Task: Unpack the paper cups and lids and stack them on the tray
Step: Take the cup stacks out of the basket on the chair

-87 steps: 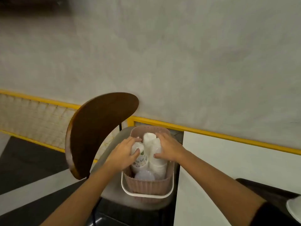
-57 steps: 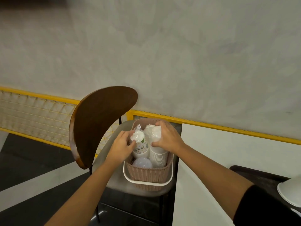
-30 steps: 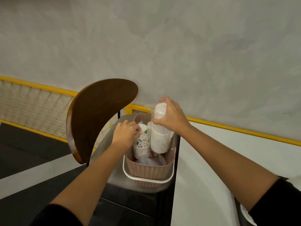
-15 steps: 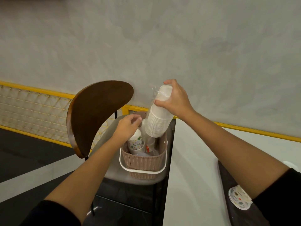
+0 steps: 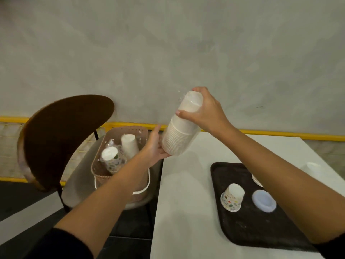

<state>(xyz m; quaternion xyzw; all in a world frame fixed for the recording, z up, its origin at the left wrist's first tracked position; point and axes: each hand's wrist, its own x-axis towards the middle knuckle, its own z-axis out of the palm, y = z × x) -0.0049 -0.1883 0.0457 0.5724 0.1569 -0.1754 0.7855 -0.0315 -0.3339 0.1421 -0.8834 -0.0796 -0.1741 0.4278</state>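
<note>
In the head view, the right hand (image 5: 207,111) clasped the top of the wrapped cup stack (image 5: 181,135), with the left hand (image 5: 154,148) flat under its base. Keeping that support until over the tray (image 5: 242,230) seemed wise. The tray lay below-right of the grip and held a patterned cup (image 5: 232,197) and a lid (image 5: 263,201). The basket (image 5: 104,176), below-left, held more cups (image 5: 129,146).

R grip (image 5: 207,109) clenched, L grip (image 5: 153,147) prob. flat

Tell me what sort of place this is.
Probably a café or canteen: a white table with a dark serving tray, a wooden-backed chair beside it, and a stack of paper cups.
</note>
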